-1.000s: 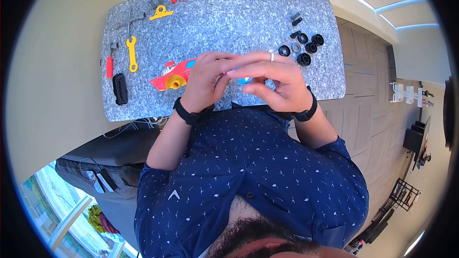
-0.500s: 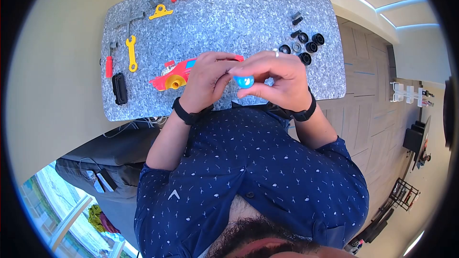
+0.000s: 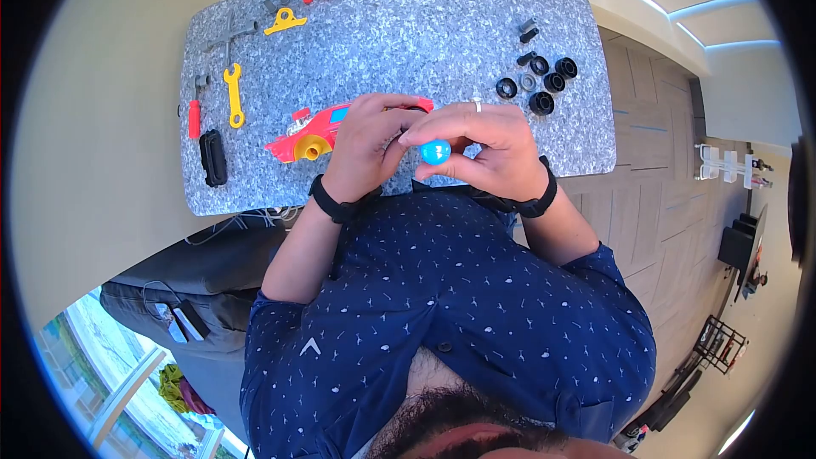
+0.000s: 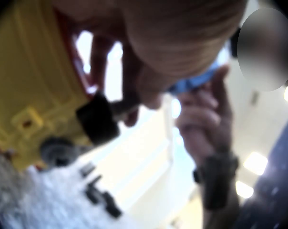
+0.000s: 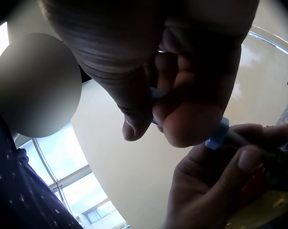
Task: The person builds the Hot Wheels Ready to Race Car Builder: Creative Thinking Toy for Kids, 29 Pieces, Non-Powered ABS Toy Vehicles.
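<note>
In the head view, my left hand (image 3: 361, 149) grips the red toy car (image 3: 321, 126) near the table's front edge. Its yellow underside (image 4: 34, 71) fills the left of the left wrist view, a black wheel (image 4: 98, 118) beside it. Thumb and fingers of my right hand (image 3: 493, 144) pinch a blue rounded handle (image 3: 435, 152) next to the left hand. The right wrist view shows a blue collar (image 5: 218, 134) and a grey shaft (image 5: 237, 139) running towards the car between the left thumb and fingers. Where the shaft's tip sits is hidden.
Black wheels (image 3: 541, 103) and small dark parts lie on the table (image 3: 408, 34) at right. At left are a yellow wrench (image 3: 235, 95), grey cross-shaped tool (image 3: 228, 36), yellow bracket (image 3: 286, 22), red pieces (image 3: 195, 119) and black part (image 3: 213, 158).
My right thumb and fingers have drawn together on the blue handle, its end now showing more fully. The left hand and car have hardly moved.
</note>
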The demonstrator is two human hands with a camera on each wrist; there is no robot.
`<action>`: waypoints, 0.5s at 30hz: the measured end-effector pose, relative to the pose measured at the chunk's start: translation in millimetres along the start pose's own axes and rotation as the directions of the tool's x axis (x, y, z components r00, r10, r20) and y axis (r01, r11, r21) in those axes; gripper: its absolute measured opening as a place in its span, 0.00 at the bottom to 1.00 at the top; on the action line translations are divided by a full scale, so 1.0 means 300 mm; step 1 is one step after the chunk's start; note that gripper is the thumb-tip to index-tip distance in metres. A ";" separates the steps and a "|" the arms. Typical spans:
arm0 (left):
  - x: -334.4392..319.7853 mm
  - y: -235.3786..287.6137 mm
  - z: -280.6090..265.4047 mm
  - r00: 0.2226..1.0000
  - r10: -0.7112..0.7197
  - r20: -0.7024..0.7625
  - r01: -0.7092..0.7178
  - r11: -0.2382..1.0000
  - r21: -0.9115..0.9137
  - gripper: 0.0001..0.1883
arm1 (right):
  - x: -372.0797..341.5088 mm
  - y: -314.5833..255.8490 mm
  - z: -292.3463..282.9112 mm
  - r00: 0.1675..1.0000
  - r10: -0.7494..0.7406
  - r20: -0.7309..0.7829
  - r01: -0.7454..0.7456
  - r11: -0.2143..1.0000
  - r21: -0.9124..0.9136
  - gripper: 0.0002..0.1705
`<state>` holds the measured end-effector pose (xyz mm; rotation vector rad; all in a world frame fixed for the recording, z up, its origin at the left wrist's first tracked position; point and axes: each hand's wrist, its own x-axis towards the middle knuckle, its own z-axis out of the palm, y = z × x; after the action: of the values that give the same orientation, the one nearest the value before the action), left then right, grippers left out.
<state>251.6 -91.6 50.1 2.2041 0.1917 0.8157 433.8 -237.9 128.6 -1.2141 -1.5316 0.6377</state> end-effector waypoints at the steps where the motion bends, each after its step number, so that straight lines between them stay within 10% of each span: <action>1: 0.000 0.000 0.000 1.000 0.003 0.003 -0.003 1.000 0.007 0.16 | 0.002 -0.003 0.001 1.000 0.005 -0.002 -0.005 1.000 -0.001 0.18; 13: 0.028 0.051 -0.030 0.998 -0.043 0.048 0.045 0.998 -0.052 0.23 | 0.003 -0.004 0.015 0.998 0.002 -0.060 0.001 0.998 0.058 0.21; 15: 0.022 0.064 -0.044 0.997 -0.073 0.037 0.066 0.985 0.157 0.26 | 0.001 -0.008 0.014 0.998 0.032 -0.063 -0.026 0.996 0.083 0.21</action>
<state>246.6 -94.3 73.5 2.3445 0.3195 0.7367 429.1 -237.6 129.4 -1.1855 -1.4233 0.6678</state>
